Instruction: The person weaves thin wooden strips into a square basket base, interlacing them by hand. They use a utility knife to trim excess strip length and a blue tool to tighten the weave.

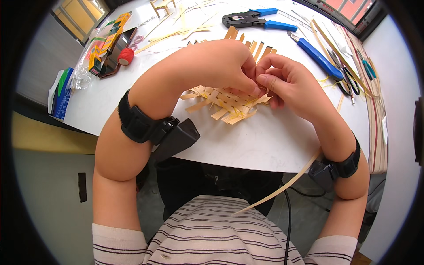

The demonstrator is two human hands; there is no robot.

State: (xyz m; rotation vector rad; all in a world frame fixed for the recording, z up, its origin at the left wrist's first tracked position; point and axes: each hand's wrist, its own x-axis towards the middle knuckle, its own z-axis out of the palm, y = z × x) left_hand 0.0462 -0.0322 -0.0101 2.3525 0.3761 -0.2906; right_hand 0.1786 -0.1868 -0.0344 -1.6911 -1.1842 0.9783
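A woven mat of pale bamboo strips [223, 99] lies on the white table in front of me, loose strip ends sticking out around it. My left hand [227, 66] reaches over the mat, thumb and fingers pinched at its right edge. Close against it, my right hand [282, 81] has thumb and forefinger pressed together at the same edge. The small part between the fingertips is mostly hidden. One long thin bamboo strip [282, 187] hangs from beside my right forearm over the table's front edge toward my lap; its other end is hidden.
Beyond the mat lies a blue-handled crimping tool [247, 20]. To the right are a blue utility knife [320, 57], scissors [349, 81] and a curved bamboo strip [324, 39]. At left are a phone [115, 55], a red thread spool [126, 56] and boxes [115, 31].
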